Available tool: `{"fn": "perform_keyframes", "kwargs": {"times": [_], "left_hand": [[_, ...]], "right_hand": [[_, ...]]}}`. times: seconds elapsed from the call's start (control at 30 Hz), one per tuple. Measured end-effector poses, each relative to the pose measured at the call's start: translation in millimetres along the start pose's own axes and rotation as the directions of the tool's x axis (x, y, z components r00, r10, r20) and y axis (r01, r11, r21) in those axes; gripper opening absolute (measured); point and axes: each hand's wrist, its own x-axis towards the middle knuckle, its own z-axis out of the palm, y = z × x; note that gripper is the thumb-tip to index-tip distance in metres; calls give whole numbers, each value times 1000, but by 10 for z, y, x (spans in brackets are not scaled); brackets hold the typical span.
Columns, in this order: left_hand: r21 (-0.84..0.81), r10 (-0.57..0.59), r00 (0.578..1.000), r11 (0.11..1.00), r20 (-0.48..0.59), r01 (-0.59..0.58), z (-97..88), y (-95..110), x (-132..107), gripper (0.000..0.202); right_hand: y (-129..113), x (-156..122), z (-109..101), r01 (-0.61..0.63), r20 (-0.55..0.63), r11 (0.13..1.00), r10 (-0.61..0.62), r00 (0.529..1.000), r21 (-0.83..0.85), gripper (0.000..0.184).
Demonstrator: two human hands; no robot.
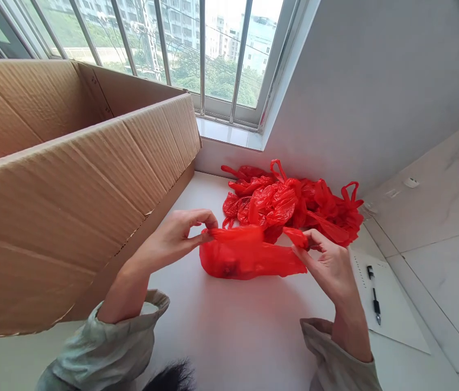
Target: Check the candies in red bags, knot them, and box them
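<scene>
A red plastic bag point(248, 256) is stretched between my two hands just above a white table point(229, 326). My left hand point(176, 236) pinches the bag's left top edge with thumb and fingers closed. My right hand point(329, 266) pinches the bag's right handle, fingers closed on it. Behind the bag lies a heap of several crumpled red plastic bags point(294, 203) against the wall.
A large open cardboard box point(70, 179) fills the left side, its flap leaning over the table edge. A sheet of paper point(392, 309) with a pen point(375, 296) lies to the right of my right hand. A barred window point(197, 54) is behind.
</scene>
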Motion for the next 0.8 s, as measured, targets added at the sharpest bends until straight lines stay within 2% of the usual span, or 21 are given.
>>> {"fn": "perform_keyframes", "kwargs": {"times": [0.13, 0.17, 0.27, 0.3, 0.33, 0.4, 0.43, 0.53, 0.63, 0.7, 0.8], "left_hand": [[-55, -11, 999, 998, 34, 13, -157, 24, -111, 11], [-24, -2, 998, 1000, 60, 3, -150, 71, -132, 21], [85, 61, 996, 994, 70, -67, -11, 277, -150, 77], [106, 79, 996, 991, 33, -82, 61, 349, -140, 82], [121, 92, 996, 989, -20, -89, 133, 412, -126, 75], [167, 109, 983, 982, -145, -84, 232, 494, -100, 35], [199, 105, 973, 978, -205, -64, 244, 508, -98, 23], [289, 58, 939, 956, -338, 46, 110, 456, -153, 28], [273, -50, 939, 950, -341, 150, -141, 334, -253, 25], [223, -84, 947, 962, -309, 158, -250, 275, -295, 25], [132, -74, 964, 985, -254, 110, -247, 280, -296, 21]], "right_hand": [[40, -84, -167, -87, -49, 993, 91, 995, 82, 22], [33, -103, -181, -95, -40, 989, 100, 994, 112, 25], [-34, -146, -188, -100, 26, 986, 97, 995, 131, 34], [-63, -155, -186, -92, 50, 989, 86, 995, 115, 35], [-91, -164, -185, -79, 71, 992, 72, 995, 96, 35], [-125, -178, -192, -51, 69, 997, 47, 997, 62, 27], [-127, -184, -203, -43, 39, 998, 41, 998, 45, 23], [-70, -195, -266, -80, -121, 997, 79, 990, -6, 17], [24, -208, -347, -185, -286, 982, 171, 943, -23, 11], [35, -239, -381, -207, -388, 978, 206, 898, 38, 10], [-111, -336, -363, -67, -506, 979, 158, 848, 192, 12]]}}
